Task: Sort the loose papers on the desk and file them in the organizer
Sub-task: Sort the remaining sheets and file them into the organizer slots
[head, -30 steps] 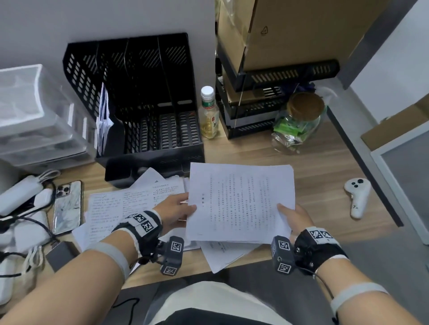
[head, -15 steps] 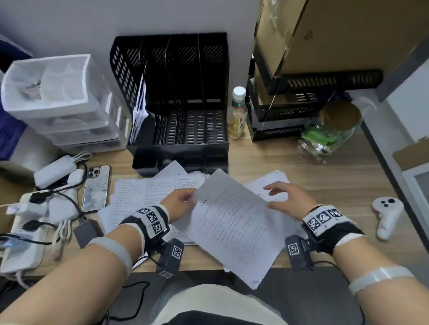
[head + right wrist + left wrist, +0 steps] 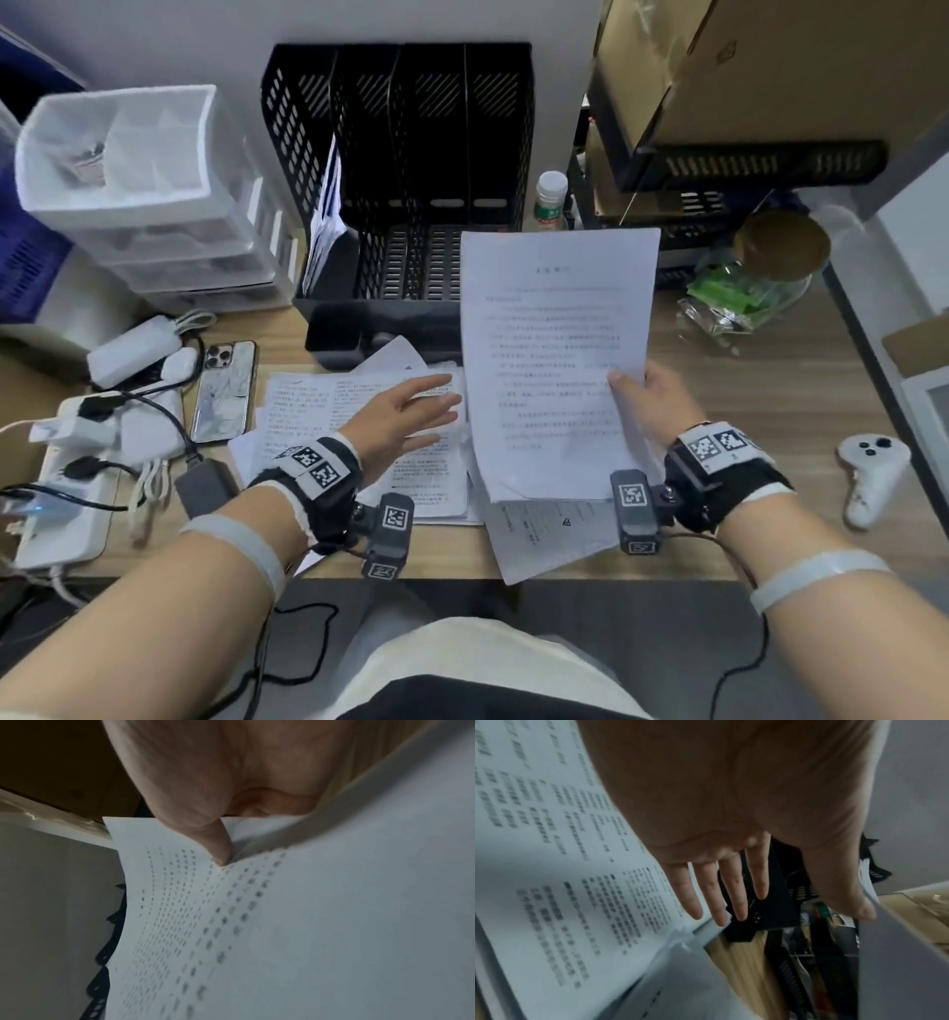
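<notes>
My right hand (image 3: 655, 406) pinches a printed sheet (image 3: 554, 360) at its right edge, thumb (image 3: 218, 845) on the front, fingers hidden behind; that grip holds the sheet up off the desk (image 3: 770, 390), nearly upright, in front of the right side of the black organizer (image 3: 411, 154). My left hand (image 3: 395, 421) has no grip on anything: its fingers (image 3: 736, 892) are straight and spread above the loose papers (image 3: 318, 411) lying on the desk before the organizer. Whether they touch the papers I cannot tell. A few papers (image 3: 326, 226) stand in the organizer's leftmost slot. One more sheet (image 3: 544, 534) juts over the desk's near edge
</notes>
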`<state>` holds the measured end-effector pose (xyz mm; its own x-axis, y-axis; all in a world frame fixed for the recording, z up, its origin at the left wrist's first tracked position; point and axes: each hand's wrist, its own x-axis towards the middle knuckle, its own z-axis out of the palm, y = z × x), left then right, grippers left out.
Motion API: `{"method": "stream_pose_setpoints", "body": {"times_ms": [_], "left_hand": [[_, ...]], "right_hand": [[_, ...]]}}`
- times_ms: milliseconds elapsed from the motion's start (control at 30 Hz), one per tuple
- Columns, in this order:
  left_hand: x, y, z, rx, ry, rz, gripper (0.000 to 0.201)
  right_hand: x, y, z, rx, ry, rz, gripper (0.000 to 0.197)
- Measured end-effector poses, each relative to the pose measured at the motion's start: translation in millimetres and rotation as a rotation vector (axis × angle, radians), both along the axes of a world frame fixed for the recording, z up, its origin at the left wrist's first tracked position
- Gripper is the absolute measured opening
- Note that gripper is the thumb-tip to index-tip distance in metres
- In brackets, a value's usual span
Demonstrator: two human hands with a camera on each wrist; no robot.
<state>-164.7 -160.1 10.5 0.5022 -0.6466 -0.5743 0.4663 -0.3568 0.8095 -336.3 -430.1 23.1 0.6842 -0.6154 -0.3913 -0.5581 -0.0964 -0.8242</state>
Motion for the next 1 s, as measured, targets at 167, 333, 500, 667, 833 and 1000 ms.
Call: {"method": "stream_pose_setpoints", "body": {"times_ms": [167, 333, 500, 667, 833, 1000], "left_hand": [[-9.4, -27.2, 25.1, -0.045, 0.007, -0.058, 0.012], [11.0, -8.5, 32.7, -0.127, 0.239, 0.074, 0.065], [20.1, 13.8, 10.3, 0.076, -0.19, 0.208, 0.02], [39.8, 56.9, 3.5, 0.14, -0.242, 0.467, 0.016], [68.7, 131.1, -31.5, 0.342, -0.339, 0.628, 0.032], [101.4, 197.4, -103.5, 0.398, -0.268, 0.645, 0.027]], "right_hand": [[24.0, 31.9, 6.8, -0.025, -0.053, 0.096, 0.026], [28.0, 47.2, 1.4, -0.055, -0.103, -0.023, 0.023], [30.0, 62.0, -24.2, -0.034, -0.134, 0.099, 0.025], [6.2, 64.6, -79.2, -0.362, 0.377, 0.714, 0.054], [-26.0, 42.4, -101.0, -0.533, 0.623, 0.61, 0.062], [-7.1, 45.2, -84.5, -0.605, 0.66, 0.366, 0.055]]}}
